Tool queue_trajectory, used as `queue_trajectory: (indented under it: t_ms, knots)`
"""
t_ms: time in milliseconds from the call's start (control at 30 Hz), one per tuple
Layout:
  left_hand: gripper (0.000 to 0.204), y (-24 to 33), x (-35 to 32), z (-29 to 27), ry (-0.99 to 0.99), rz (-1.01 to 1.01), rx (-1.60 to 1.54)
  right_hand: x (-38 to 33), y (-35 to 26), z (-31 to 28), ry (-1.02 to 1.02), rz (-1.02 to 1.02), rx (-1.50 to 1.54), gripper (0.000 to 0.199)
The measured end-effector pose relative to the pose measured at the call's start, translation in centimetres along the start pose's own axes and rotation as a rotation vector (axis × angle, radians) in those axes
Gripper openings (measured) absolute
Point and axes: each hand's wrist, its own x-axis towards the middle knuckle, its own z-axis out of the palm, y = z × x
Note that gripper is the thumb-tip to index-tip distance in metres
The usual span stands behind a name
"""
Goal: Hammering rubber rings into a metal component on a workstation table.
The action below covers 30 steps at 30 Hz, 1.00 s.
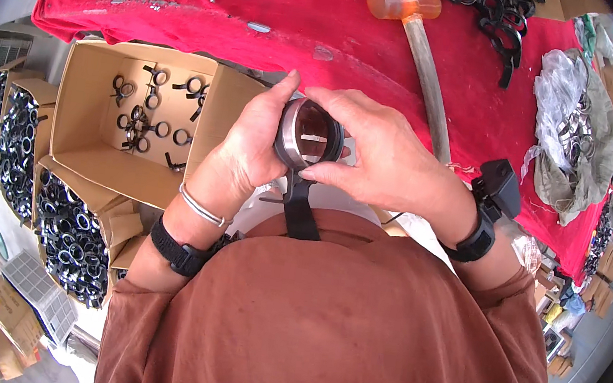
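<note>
Between my two hands, in front of my chest, is a round black collar (335, 147) with a shiny metal band (290, 133) around one rim. A flat black handle (301, 208) hangs from it toward my body. Through the ring I see brown cloth colour. My left hand (254, 134) grips the metal-banded side, thumb pointing up. Curled around the opposite side, my right hand (382, 147) has its thumb at the lower rim and its fingers over the top. Part of the collar is hidden behind the right fingers.
An open cardboard box (87, 155) with several black ringed parts stands at left. Fuller boxes of such parts (72, 238) sit beside it. On the red cloth (285, 3) lie an orange-headed mallet (424, 60), a black pile (499, 19) and a sack of metal rings (578, 142).
</note>
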Motion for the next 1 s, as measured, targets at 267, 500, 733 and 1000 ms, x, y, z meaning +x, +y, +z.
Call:
queue_trajectory:
  t_ms: [267,500,733,1000]
  knots:
    - [0.052,-1.0,-0.6,1.2,0.078,0.007,0.033,-1.7,0.0,1.3,0.157,-0.111,-0.03,0.069]
    - [0.05,-1.7,0.1,0.7,0.025,-0.023,0.183,-2.6,0.5,1.7,0.227,-0.132,-0.022,0.064]
    - [0.075,-0.5,0.8,-0.9,-0.333,-0.21,-0.178,-1.3,2.4,0.3,0.454,0.261,0.536,0.031]
    - [0.076,-0.7,0.0,-0.3,0.046,-0.119,0.128,-0.6,2.9,1.2,0.172,0.624,0.839,0.032]
